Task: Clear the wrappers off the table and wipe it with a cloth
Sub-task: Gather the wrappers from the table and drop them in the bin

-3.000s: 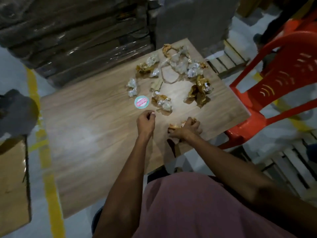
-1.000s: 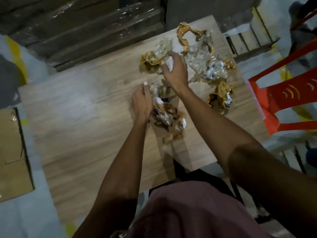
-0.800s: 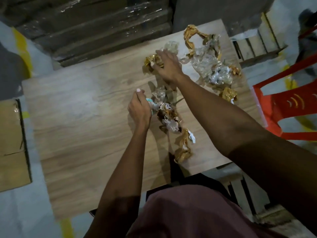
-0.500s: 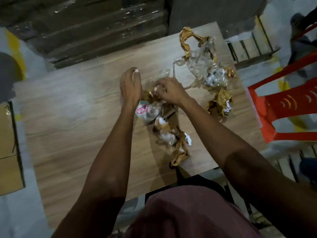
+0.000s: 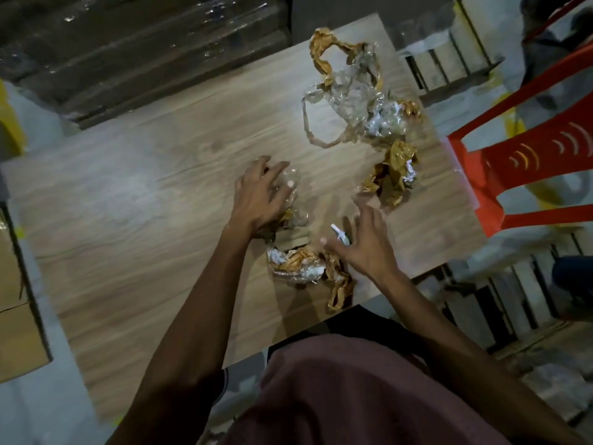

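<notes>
I'm looking straight down on the wooden bench (image 5: 134,200) and both hands are over the litter. My left hand (image 5: 261,195) lies with its fingers spread and bent over a clear crinkled wrapper (image 5: 293,200), palm down on top of it; I cannot tell whether the fingers actually grip it or only press on it. My right hand (image 5: 365,242) is fanned wide, fingers straight, holding nothing, just above the bench near its front edge; it is blurred. A small white scrap (image 5: 340,234) shows just beside its fingers.

Between the two wrists sits the gathered heap of wrappers (image 5: 301,266), gold and silver foil crumpled together, with a gold strip (image 5: 340,290) trailing from it toward the bench's near edge. Further right, apart from the heap, a crumpled gold wrapper (image 5: 393,175) lies on its own. At the far right corner of the bench a loose tangle of clear plastic (image 5: 353,97) spreads out, with a twisted gold piece (image 5: 324,49) at its far end and foil balled up at its right side.

Off the bench to the right stands a red plastic chair (image 5: 526,155). Beyond the far edge, stacked boards wrapped in film (image 5: 144,46). At the left edge, a cardboard box (image 5: 16,316) on the floor. My maroon shirt (image 5: 353,396) fills the bottom of the view.
</notes>
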{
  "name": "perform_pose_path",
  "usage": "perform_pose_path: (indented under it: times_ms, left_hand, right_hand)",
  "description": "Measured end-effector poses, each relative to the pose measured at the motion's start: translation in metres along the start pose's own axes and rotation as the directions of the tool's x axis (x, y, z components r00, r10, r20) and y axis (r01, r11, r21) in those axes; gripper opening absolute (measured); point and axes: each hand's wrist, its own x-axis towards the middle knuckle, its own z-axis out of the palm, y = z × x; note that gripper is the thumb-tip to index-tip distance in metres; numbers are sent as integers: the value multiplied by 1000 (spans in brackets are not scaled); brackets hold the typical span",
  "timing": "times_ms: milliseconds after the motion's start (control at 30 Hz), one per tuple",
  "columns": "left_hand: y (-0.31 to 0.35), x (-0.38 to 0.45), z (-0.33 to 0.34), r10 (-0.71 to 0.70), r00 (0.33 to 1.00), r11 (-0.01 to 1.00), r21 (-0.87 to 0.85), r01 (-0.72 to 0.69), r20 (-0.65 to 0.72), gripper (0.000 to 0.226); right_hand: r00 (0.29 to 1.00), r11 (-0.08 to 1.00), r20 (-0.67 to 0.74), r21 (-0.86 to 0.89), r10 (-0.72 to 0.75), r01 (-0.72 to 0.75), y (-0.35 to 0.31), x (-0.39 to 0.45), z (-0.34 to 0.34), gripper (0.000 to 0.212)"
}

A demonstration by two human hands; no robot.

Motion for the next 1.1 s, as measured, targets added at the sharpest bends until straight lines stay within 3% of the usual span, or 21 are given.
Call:
perform_pose_path:
  times_ms: [133,200,333,500,700,800,967,1100]
  left_hand:
    - [0,-20,-2,-18,998,999,44,20,-54,59]
    - [1,-26,-1,-33,999,999,41,34,-27,60]
    - [5,-38,4,-66,998,998,8,66,17,59]
    - [-2,-58,8,-113,994,992,-53,112,-6,69]
    - [-23,-79,0,-153,981,967,-224,124,-120,72]
    - [-30,-88,0,-164,975,970,-206,132,-147,73]
    - [-33,-103,-3,-278,926,961,-92,263,-254,70]
    - [-36,-113,-6,-318,911,946,-28,323,-263,72]
  right_hand:
    - [955,980,293,-201,54,6,16,-33,20,141]
    - [947,961,317,-274,44,47,13,-38,32,143]
    - [985,978,171,-207,6,30,7,-31,48,130]
    - [998,996,-7,71,-55,55,-10,-17,58,111]
    - [989,951,-15,275,-147,145,-19,-10,70,115]
    - [978,935,-99,287,-186,207,-10,-18,77,108]
    - [896,941,-348,94,-276,327,-8,-25,83,74]
    - [876,945,-433,136,-213,297,-5,-22,92,60]
